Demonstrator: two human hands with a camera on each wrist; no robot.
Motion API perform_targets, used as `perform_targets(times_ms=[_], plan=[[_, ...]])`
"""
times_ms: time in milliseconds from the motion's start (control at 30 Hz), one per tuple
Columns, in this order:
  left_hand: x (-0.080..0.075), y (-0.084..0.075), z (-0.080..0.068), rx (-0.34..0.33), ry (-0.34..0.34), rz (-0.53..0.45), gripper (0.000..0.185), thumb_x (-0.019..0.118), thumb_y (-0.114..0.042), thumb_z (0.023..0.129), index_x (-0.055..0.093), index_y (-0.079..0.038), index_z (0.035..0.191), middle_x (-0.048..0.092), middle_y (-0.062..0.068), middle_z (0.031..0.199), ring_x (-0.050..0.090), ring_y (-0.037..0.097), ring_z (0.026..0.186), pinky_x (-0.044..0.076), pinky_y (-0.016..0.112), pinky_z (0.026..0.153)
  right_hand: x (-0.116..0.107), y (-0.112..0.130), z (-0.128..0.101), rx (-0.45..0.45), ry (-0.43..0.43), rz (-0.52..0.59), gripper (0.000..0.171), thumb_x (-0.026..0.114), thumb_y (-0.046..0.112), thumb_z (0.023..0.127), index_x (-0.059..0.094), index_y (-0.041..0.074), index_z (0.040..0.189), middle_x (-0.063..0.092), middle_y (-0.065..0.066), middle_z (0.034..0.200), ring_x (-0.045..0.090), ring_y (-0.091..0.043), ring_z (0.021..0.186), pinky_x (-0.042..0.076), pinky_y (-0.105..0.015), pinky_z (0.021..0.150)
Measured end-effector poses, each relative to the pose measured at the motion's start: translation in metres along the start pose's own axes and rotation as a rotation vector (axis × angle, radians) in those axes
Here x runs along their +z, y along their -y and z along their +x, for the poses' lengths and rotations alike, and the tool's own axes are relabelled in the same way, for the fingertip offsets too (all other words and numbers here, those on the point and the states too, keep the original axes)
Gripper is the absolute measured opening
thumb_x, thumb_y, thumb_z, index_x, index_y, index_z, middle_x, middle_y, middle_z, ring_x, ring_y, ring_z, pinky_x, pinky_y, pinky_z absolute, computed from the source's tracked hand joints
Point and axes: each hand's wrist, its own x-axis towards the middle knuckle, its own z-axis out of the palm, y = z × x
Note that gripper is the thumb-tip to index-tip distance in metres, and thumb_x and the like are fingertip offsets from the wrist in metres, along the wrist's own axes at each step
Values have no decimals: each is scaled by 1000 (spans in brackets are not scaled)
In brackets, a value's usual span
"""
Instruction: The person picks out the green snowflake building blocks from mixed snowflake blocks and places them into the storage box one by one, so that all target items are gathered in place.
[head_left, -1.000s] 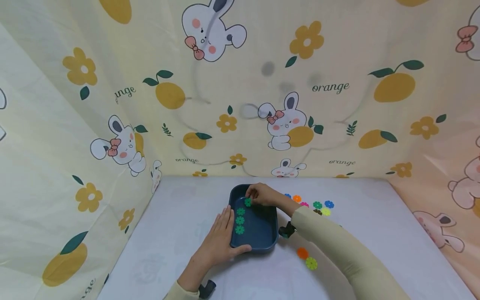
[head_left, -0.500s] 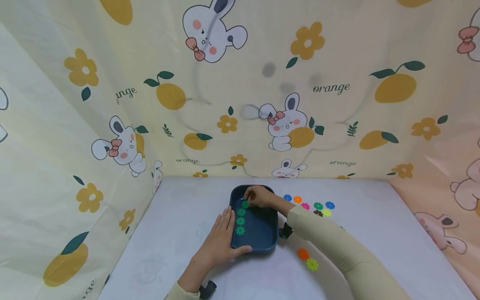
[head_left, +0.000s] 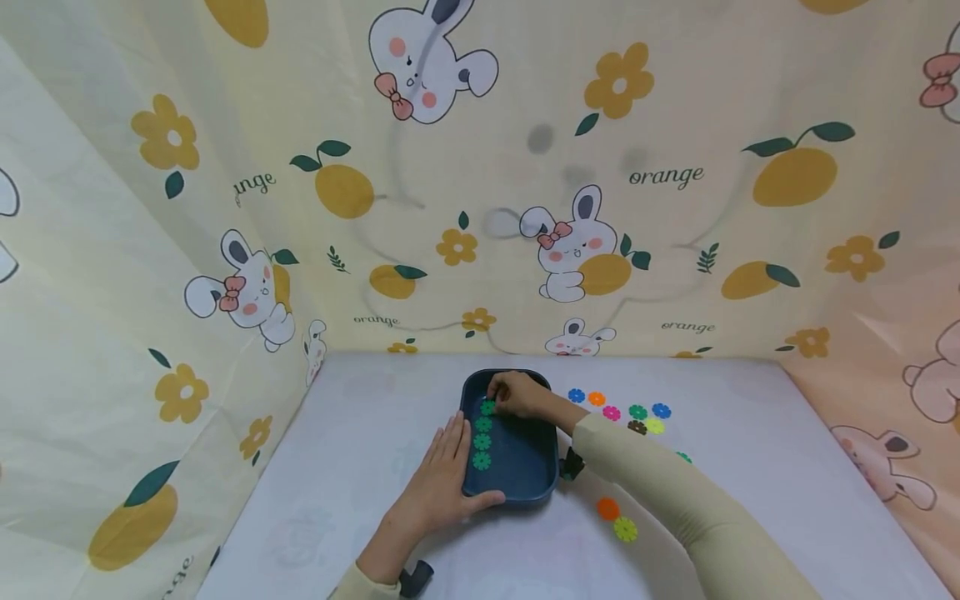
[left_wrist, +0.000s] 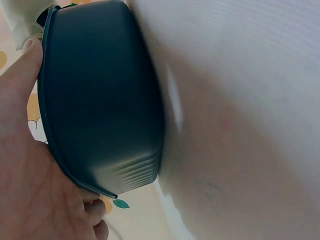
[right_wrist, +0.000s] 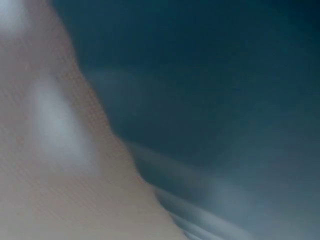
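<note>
A dark blue rectangular tray (head_left: 525, 471) stands on the white table, its outer wall filling much of the left wrist view. My left hand (head_left: 433, 490) lies along its left rim with straight fingers, the thumb at the near edge. Inside, my right hand (head_left: 521, 395) pinches a green flower-shaped notched disc (head_left: 487, 407) at the far left. Below that disc, a column of matching green discs (head_left: 482, 442) runs down the left side of the tray floor. Only blurred skin and blue tray surface show in the right wrist view.
Right of the tray lie several loose notched discs, among them blue (head_left: 662, 411), pink (head_left: 611, 413), brown (head_left: 637, 427) and green (head_left: 638, 412). Nearer, an orange disc (head_left: 608, 509) and a yellow-green disc (head_left: 626, 529) lie together. A patterned curtain (head_left: 450, 283) borders the table.
My right hand has brought the green disc slightly left and down, in line above the other green discs. The left hand stays at the tray's rim.
</note>
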Motion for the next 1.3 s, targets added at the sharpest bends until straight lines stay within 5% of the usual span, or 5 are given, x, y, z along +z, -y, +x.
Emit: perform_targets(times_ms=[300,633,967,1300], plan=[[0,0,0,-1,6,-4,125,63,-81,91,8,-3,172,-2,12,181,-1,27,168,9,51,136,-28,5,-20,-114,-23,11,16,74,5,101,73,4,117,72,-3,101,65,-16,89,62,-33,83],[0,-3,0,-19,5,-2,127,64,-83,89,10,-3,172,-2,12,181,0,27,168,9,51,135,-70,-6,-79,-115,-115,21,19,76,8,101,72,7,120,73,2,101,69,-15,94,64,-35,88],[0,-3,0,-27,-3,20,128,64,-83,89,10,-3,172,-2,11,181,-1,26,168,6,48,136,-95,-33,-140,54,-195,0,22,77,15,101,72,11,122,72,0,103,66,-20,96,61,-37,86],[2,-2,0,-13,-5,21,127,64,-82,90,9,-2,172,-2,12,181,-1,27,168,6,48,136,-79,-76,-184,178,-214,11,24,79,13,99,73,3,120,69,-2,99,62,-21,91,57,-25,75]])
